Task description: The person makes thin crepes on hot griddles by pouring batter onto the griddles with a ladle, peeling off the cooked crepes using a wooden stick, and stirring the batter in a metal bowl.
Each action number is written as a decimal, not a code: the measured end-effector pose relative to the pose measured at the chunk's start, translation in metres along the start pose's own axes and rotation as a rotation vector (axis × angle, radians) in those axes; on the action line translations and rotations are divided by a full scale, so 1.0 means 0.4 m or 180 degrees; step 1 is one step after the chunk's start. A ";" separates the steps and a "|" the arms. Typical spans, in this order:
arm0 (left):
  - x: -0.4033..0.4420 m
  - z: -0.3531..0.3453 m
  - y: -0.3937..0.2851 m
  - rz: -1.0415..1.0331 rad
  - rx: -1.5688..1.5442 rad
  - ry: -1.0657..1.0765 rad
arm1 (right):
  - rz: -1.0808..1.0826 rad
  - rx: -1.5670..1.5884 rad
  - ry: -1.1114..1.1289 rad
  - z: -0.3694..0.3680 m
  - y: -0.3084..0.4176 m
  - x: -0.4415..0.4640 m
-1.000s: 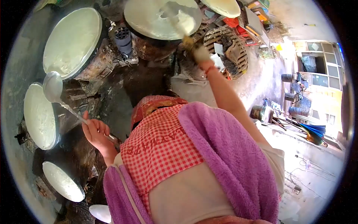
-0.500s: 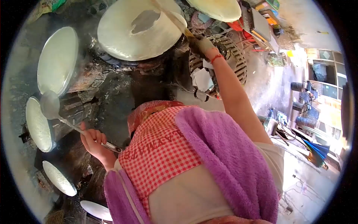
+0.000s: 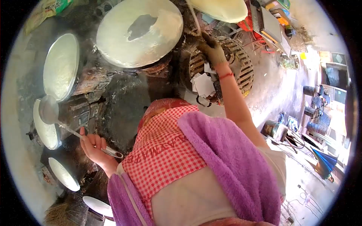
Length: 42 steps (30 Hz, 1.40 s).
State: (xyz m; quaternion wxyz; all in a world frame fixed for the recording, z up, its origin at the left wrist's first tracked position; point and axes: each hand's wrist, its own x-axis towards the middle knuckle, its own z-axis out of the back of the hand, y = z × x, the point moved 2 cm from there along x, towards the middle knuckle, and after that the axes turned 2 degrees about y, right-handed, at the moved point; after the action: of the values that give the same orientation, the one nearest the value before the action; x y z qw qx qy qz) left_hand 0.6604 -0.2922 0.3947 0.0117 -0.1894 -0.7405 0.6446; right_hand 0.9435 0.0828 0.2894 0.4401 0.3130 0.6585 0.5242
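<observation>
The person's left hand [image 3: 93,145] is closing its fingers around the handle of a long ladle [image 3: 49,109], with the handle's end sticking out past the palm. The ladle's bowl is hanging in front of two pale-coated pans, the upper pan [image 3: 60,67] and the lower pan [image 3: 44,126]; whether it is touching either cannot be told. The right hand [image 3: 212,51], wearing a dirty glove, is gripping a thin stick [image 3: 194,17], its fingers curling round the near end. The stick's far end is running out of view beside a pale pan [image 3: 220,8] at the top. Below the glove, a round slatted basket [image 3: 247,69] is standing, with white sheets [image 3: 203,85] lying near the wrist.
</observation>
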 end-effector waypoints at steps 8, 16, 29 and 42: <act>0.085 0.092 0.022 0.0282 0.0025 0.0185 | 0.0005 -0.1242 0.0101 -0.281 -0.129 -0.061; 0.178 0.277 0.025 0.0247 0.0200 0.0170 | 0.0511 -0.1822 -0.0105 -0.399 -0.127 -0.095; 0.139 0.154 0.070 0.0336 0.0015 0.0676 | 0.0244 -0.1923 0.0481 -0.302 -0.109 0.033; 0.088 -0.296 0.080 0.1758 -0.0304 0.1706 | 0.0204 -0.2167 0.1520 -0.190 -0.071 0.025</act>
State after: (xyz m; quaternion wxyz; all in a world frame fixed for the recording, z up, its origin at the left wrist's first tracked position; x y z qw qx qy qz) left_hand 0.6671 -0.1660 0.3758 0.0219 -0.5438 -0.6615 0.5159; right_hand 0.8718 0.0529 0.2642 0.3368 0.0396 0.5211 0.7832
